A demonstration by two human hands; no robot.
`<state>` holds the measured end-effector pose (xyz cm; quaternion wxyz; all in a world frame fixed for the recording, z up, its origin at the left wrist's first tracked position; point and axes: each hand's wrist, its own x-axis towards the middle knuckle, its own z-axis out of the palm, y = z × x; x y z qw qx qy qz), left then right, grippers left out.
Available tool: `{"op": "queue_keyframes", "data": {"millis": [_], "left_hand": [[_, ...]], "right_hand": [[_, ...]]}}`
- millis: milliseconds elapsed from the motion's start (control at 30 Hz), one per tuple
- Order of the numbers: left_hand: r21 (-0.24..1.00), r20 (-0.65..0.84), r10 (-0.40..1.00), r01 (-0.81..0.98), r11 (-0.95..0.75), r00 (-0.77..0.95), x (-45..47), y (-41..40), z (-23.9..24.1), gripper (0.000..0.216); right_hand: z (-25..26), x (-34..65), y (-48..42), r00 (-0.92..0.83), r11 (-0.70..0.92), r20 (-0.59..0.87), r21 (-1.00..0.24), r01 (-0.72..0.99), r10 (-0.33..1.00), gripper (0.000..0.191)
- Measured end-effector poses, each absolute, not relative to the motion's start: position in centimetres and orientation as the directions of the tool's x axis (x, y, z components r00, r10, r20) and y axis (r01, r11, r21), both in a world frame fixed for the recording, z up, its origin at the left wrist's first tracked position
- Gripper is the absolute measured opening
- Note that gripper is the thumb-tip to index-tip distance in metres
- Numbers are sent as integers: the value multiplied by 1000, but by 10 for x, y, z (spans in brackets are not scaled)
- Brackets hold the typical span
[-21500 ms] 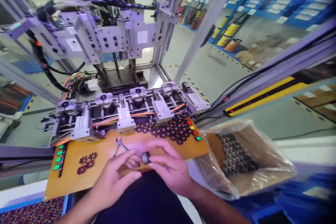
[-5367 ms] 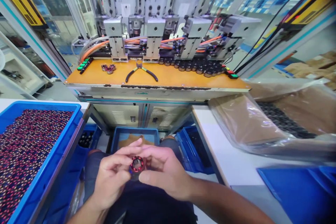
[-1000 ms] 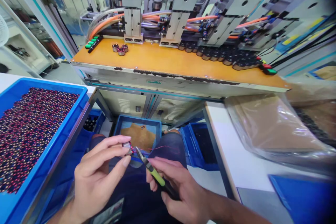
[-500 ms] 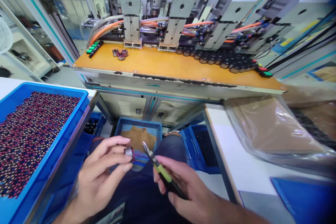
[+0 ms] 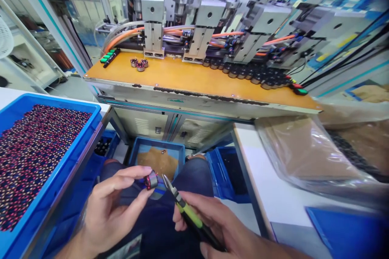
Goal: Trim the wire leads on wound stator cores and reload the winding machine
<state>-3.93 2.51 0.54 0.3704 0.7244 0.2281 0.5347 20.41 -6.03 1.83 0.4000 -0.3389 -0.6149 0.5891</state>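
Observation:
My left hand [image 5: 112, 206] pinches a small round wound coil part [image 5: 151, 180] with red wire between thumb and fingers, over my lap. My right hand [image 5: 219, 226] grips cutting pliers [image 5: 185, 210] with green-and-black handles. The pliers' pointed tip sits just right of the coil part, close to it but apart. Both hands are closed on what they hold.
A blue bin [image 5: 39, 158] full of red-wound coils stands at the left. Ahead is an orange bench top [image 5: 194, 79] with three coils [image 5: 139, 64], a row of dark parts [image 5: 252, 75] and a machine behind. A plastic-lined box [image 5: 319, 149] lies right; blue crates [image 5: 159, 156] sit below.
The coil part has been turned in my left hand, its red winding now facing me. The pliers have dropped slightly and stayed just right of the part.

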Motion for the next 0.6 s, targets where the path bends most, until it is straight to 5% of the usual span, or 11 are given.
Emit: {"op": "queue_keyframes", "data": {"millis": [600], "left_hand": [[819,546,778,-5,-573,310,-44,16,3,70]], "right_hand": [[28,185,-54,-454,-42,5,-995,-93,891,59]]}}
